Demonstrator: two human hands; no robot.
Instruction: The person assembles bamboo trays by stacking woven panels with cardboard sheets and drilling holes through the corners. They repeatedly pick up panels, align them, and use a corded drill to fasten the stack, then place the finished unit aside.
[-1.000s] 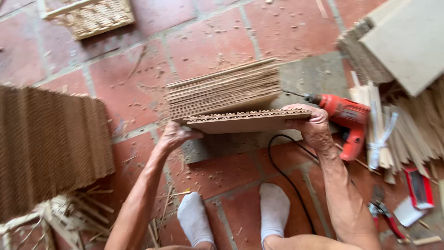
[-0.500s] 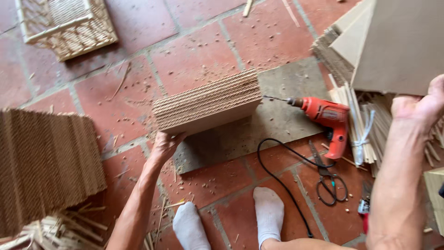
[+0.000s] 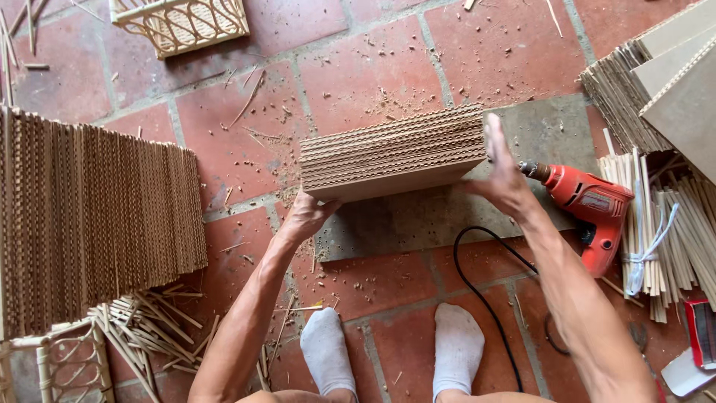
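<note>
Two hands bracket one stack, seen from above, read from left to right. At far left stands a long row of ribbed panels on edge [image 3: 97,224], with loose cane sticks [image 3: 149,321] at its near end and a woven basket [image 3: 183,22] at the far side of the tiled floor [image 3: 373,67]. My left hand [image 3: 306,218] sits at the near left corner of the stack of ribbed boards [image 3: 395,153], its grip pressed up against the underside and end of the stack; its fingers are mostly hidden, so I cannot tell how far they curl. The stack's long axis runs left to right, tilted slightly so that the right end lies farther from me. It rests over a grey slab [image 3: 447,216] on the floor. My right hand [image 3: 503,175] stands flat and spread, palm facing left, at the stack's right end, touching or just short of it. Both hands are about equally near the stack, one at each end. Just beyond the right hand lies a red power drill [image 3: 589,205], its black cord [image 3: 485,276] looping toward my feet, then a tied bundle of sticks [image 3: 656,224].
</note>
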